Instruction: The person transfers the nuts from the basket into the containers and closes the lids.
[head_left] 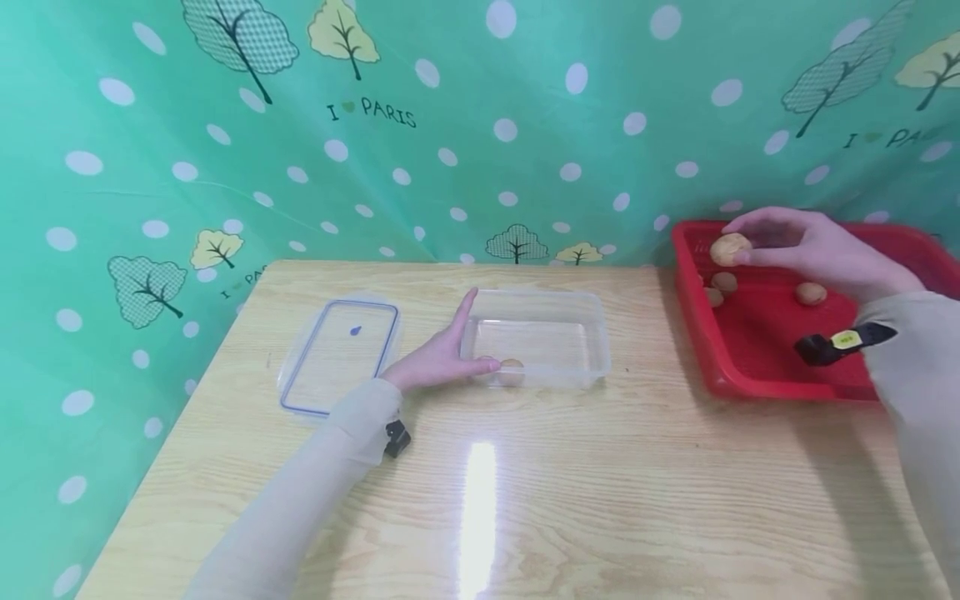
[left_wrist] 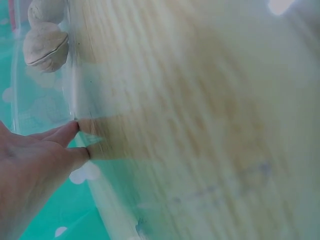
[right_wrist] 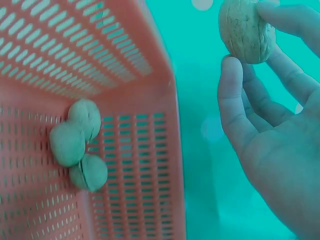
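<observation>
- A clear lid (head_left: 337,354) with a blue seal lay flat on the desk (head_left: 570,492), far left, just beside the left hand.
- The left hand (head_left: 438,358) rested on the desk with fingers straight, gripping nothing; its fingertips (left_wrist: 70,131) touched the left wall of the clear container (head_left: 592,358).
- The clear container stood open near the desk's middle, with one walnut (head_left: 512,367) inside at its near left corner, close to the left thumb.
- The right hand (head_left: 810,246) hovered over the red basket (head_left: 750,375), fingers curled, pinching a held walnut (head_left: 730,248) at its fingertips above the basket's far left corner.
- The red basket sat at the desk's right edge; three loose walnuts (right_wrist: 80,145) lay clustered on its slotted floor in the right wrist view.
</observation>
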